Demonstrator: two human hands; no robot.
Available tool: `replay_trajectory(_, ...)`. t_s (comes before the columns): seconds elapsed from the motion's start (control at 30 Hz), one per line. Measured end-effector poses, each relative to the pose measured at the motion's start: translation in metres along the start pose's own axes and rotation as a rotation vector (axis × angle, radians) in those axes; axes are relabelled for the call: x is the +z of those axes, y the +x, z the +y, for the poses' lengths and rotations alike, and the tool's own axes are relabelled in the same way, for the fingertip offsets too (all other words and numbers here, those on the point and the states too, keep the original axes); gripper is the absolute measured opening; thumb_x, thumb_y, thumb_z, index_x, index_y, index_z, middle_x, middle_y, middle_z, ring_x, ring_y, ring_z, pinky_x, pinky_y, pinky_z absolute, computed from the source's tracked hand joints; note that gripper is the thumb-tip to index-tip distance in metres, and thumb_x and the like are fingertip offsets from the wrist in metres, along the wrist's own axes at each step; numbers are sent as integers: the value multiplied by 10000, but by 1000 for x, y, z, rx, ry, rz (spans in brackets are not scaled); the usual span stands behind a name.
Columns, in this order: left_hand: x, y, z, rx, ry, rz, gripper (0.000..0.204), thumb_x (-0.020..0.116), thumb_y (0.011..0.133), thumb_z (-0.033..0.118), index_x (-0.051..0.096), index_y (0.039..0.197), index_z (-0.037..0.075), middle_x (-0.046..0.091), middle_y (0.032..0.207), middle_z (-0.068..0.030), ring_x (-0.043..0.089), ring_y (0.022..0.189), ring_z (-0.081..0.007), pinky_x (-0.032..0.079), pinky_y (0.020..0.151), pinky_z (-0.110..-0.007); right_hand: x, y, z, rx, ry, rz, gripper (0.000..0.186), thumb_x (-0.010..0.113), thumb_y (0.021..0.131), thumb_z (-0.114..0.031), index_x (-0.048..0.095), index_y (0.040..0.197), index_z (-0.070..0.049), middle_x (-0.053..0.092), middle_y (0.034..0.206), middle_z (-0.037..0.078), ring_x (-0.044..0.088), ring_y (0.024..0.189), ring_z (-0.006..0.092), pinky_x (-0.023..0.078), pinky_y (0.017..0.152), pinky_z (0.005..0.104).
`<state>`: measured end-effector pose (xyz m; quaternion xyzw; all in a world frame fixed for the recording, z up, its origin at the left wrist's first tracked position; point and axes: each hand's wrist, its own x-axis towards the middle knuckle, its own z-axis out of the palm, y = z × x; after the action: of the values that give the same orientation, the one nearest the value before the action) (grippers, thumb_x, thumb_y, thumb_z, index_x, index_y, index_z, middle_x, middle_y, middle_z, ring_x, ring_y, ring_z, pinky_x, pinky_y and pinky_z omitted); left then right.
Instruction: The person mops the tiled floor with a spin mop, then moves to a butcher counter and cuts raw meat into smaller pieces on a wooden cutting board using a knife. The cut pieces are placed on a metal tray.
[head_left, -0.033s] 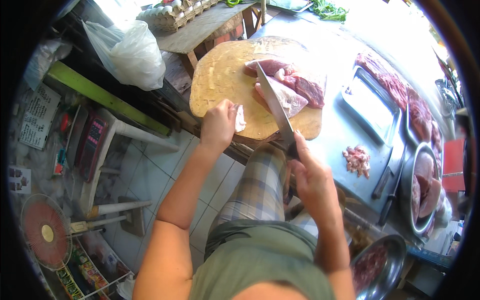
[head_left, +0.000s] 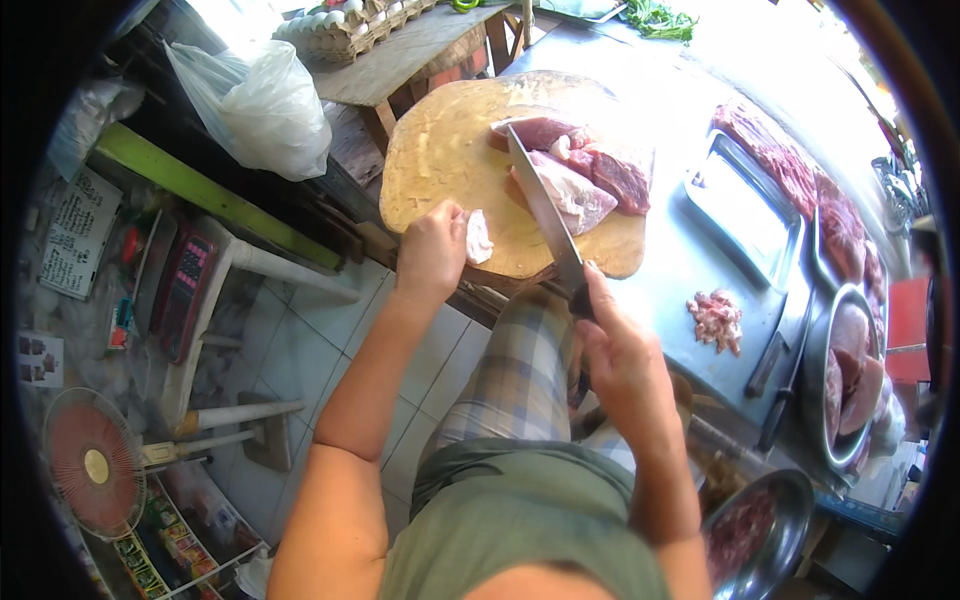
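I have the left arm [head_left: 333,530] bent at the elbow, left forearm [head_left: 367,378] angling up and right, left hand [head_left: 432,252] fingers curled in. Right forearm [head_left: 664,475] leans slightly left, right hand [head_left: 625,360] wrapped in a grip, index finger [head_left: 602,290] forward. Hands well apart.

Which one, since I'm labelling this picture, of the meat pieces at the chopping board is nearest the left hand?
The small pale piece right beside the left hand; the larger pieces lie farther right on the chopping board.

Meat [head_left: 582,200], chopping block [head_left: 430,150] and eggs [head_left: 319,20] mark a shop.
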<state>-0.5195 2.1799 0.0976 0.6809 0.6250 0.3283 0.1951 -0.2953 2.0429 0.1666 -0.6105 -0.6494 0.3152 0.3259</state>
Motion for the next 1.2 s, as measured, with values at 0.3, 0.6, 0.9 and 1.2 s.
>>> replay_trajectory(0.3, -20, -12, 1, 470, -34, 75, 99, 616, 785, -60, 635, 880, -37, 647, 989, -188, 600, 929, -375, 489, 823, -424, 28, -16, -10, -110, -25, -177, 600, 539, 963, -66, 313, 1512, 17, 617, 904, 299, 636, 785, 468, 526, 725, 518)
replay_trajectory(0.6, -16, -11, -11, 434, -39, -55, 89, 647, 786, -52, 651, 870, -23, 648, 930, -165, 596, 896, -360, 485, 797, -424, 45, -22, -10, -95, -43, -256, 640, 522, 929, -20, 279, 1516, 60, 598, 849, 295, 624, 695, 466, 531, 681, 526)
replay_trajectory(0.9, -17, -4, -17, 510, -50, -95, 116, 657, 790, -46, 683, 898, -13, 678, 916, -147, 609, 881, -346, 498, 783, -416, 49, -12, -13, -110, -237, -291, 740, 527, 817, 67, 277, 1513, 82, 586, 821, 293, 629, 648, 438, 542, 619, 480)
replay_trajectory(1.2, -14, -11, -16, 530, -30, -29, 146, 687, 790, -36, 706, 933, -11, 695, 955, -144, 633, 917, -330, 519, 809, -405, 80, 48, 2, -189, -120, -133, 652, 534, 847, 18, 353, 1469, 90, 643, 830, 276, 665, 743, 422, 543, 698, 480)
